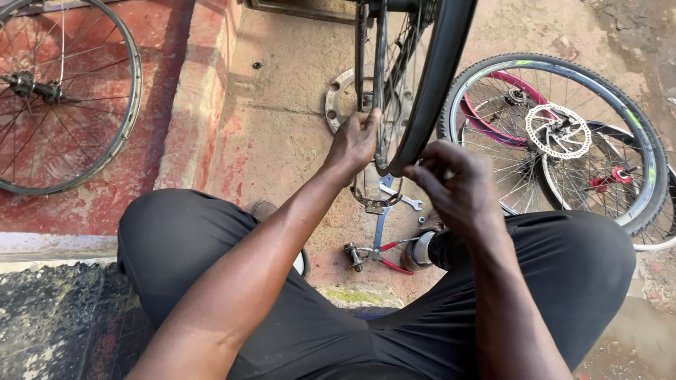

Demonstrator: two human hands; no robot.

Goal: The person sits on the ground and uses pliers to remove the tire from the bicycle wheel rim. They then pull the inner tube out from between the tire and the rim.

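The tyre (433,84) is looking like smooth black rubber, a little glossy. The rim (381,91) and the spanner (400,195) are showing bare grey metal. The floor (289,119) is looking like rough concrete with worn red paint. The trousers (310,317) are showing matt black cloth.

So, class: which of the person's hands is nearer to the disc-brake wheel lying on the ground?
Right. The right hand is just beside the disc-brake wheel; the left hand is farther, across the upright tyre.

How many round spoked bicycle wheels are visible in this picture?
3: a bare metal rim wheel at left, a black-tyred wheel between both hands, a disc-brake wheel at right; another may be hidden behind it.
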